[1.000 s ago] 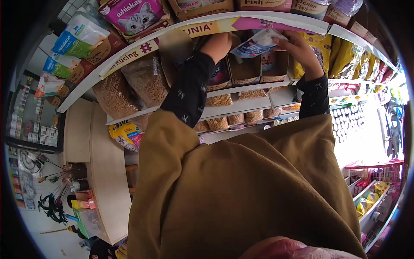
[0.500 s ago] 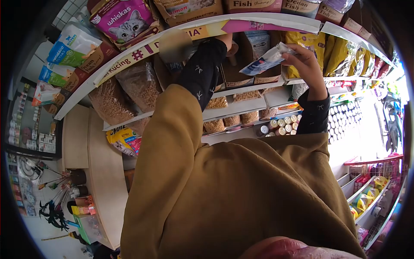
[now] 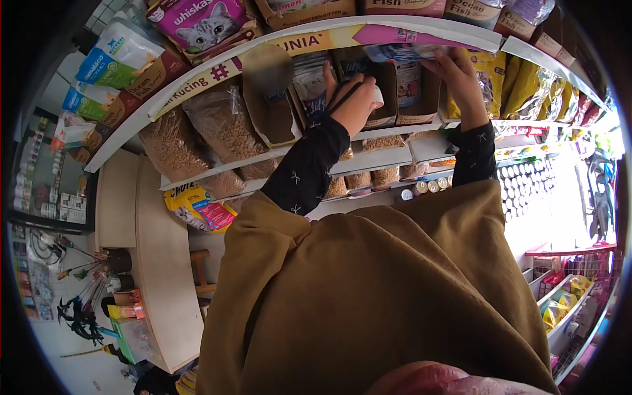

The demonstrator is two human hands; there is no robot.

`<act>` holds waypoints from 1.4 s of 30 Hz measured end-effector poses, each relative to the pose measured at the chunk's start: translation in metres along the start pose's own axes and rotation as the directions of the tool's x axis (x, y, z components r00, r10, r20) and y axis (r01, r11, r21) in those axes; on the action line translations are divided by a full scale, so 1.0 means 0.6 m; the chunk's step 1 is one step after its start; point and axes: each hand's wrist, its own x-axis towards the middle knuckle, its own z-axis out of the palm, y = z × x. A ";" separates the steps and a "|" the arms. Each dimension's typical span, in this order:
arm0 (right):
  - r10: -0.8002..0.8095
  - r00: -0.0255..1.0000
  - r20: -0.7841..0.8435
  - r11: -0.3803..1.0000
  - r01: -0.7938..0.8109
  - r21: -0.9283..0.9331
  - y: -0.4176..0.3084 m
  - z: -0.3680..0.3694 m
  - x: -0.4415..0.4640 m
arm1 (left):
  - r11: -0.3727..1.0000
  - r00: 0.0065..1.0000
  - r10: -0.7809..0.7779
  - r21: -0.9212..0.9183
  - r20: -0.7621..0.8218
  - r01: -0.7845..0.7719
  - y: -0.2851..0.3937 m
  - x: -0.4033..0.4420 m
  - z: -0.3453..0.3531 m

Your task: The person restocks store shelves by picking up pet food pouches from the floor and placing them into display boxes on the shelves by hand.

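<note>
My right hand (image 3: 457, 79) pinches the end of a blue and silver pouch (image 3: 401, 52), held nearly level just below the shelf's front strip. My left hand (image 3: 355, 102) is at the open cardboard boxes, with one finger pointing up. A black band crosses this hand, and a small white thing (image 3: 377, 99) shows at its side; I cannot make out its kind. Beside the left hand, a row of grey and dark pouches (image 3: 309, 79) stands in a box. Below the held pouch is an open cardboard box (image 3: 424, 105) with a pouch (image 3: 408, 82) inside.
Clear bags of brown kibble (image 3: 220, 122) stand at the left of this shelf, yellow bags (image 3: 526, 89) at the right. A printed shelf strip (image 3: 316, 43) runs above the hands. Larger cat food bags (image 3: 201, 26) sit above it. A wooden counter (image 3: 164, 263) is at left.
My left hand has come down and out from behind the shelf strip. My right hand has moved the pouch up and slightly left, from a slant to nearly level.
</note>
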 end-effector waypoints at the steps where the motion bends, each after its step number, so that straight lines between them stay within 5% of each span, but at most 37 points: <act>1: 0.003 1.000 0.005 1.000 -0.003 0.001 0.001 0.011 0.010 | 1.000 1.000 -0.006 0.001 0.000 0.006 0.003 -0.005 -0.008; 4: -0.266 0.917 0.296 0.780 0.386 -0.493 0.006 0.048 0.045 | 0.987 0.989 -0.070 -0.132 0.131 0.087 0.006 -0.015 -0.034; 8: -0.401 0.821 0.407 0.586 0.571 -0.575 0.065 0.082 0.108 | 0.994 0.989 -0.083 -0.066 0.119 0.091 -0.003 -0.013 -0.029; 10: -0.365 0.722 0.588 0.153 0.669 -0.727 0.088 0.091 0.135 | 0.998 0.999 -0.054 -0.010 0.004 0.054 -0.001 -0.017 -0.014; 12: -0.286 0.747 0.600 0.171 0.656 -0.735 0.095 0.105 0.143 | 0.994 0.978 0.019 0.108 -0.207 0.003 0.005 -0.021 -0.009; 15: -0.120 0.782 0.612 0.200 0.622 -0.757 0.103 0.120 0.155 | 0.994 0.977 -0.008 0.105 -0.215 0.032 -0.001 -0.030 -0.008; 18: 0.143 0.823 0.550 0.048 0.549 -0.834 0.126 0.124 0.165 | 0.993 0.979 -0.020 0.107 -0.205 0.042 -0.005 -0.034 -0.004; 19: 0.144 0.823 0.549 0.049 0.548 -0.835 0.136 0.124 0.166 | 0.993 0.981 -0.017 0.113 -0.193 0.039 -0.006 -0.036 0.000; 22: 0.077 0.748 0.659 -0.273 0.652 -0.708 0.158 0.126 0.165 | 0.994 0.983 -0.016 0.099 -0.184 0.034 -0.006 -0.038 0.005; 39: -0.352 0.705 0.616 -0.071 0.636 -0.768 0.173 0.136 0.167 | 0.997 0.977 -0.002 0.076 -0.212 0.018 -0.027 -0.015 0.004; 42: 0.113 0.710 0.695 0.108 0.687 -0.719 0.081 0.147 0.122 | 0.997 0.975 -0.009 0.069 -0.224 0.025 -0.036 -0.013 0.009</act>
